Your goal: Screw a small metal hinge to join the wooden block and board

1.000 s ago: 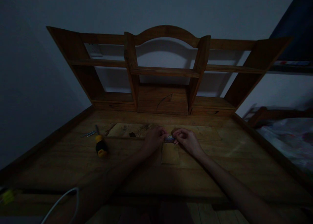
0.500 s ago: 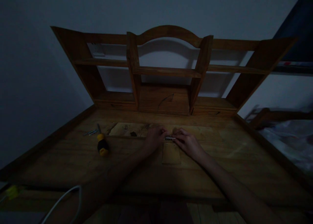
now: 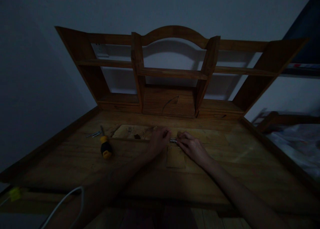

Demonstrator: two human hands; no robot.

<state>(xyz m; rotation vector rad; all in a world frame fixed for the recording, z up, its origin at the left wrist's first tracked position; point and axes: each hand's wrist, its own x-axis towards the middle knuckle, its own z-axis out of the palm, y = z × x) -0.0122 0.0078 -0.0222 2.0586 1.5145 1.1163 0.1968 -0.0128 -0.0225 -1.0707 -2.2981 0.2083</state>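
Observation:
The scene is dim. Both my hands rest on a wooden desk (image 3: 225, 169), meeting over a small shiny metal piece (image 3: 173, 141) that looks like a hinge. My left hand (image 3: 158, 141) pinches its left end and my right hand (image 3: 191, 145) pinches its right end. The piece lies at the far edge of a small pale wooden block (image 3: 175, 157), against the near edge of a long pale board (image 3: 130, 132). Little of the metal shows between my fingers.
A screwdriver with a yellow and black handle (image 3: 105, 147) lies left of my hands, with a few metal screws (image 3: 93, 134) beyond it. A wooden shelf unit (image 3: 172, 72) stands at the desk's back. A white cable (image 3: 62, 204) curls at the near left; bedding (image 3: 297, 145) is at right.
The metal piece has turned flatter and shows less between my fingers. My hands have closed in slightly around it. The view has shifted a little.

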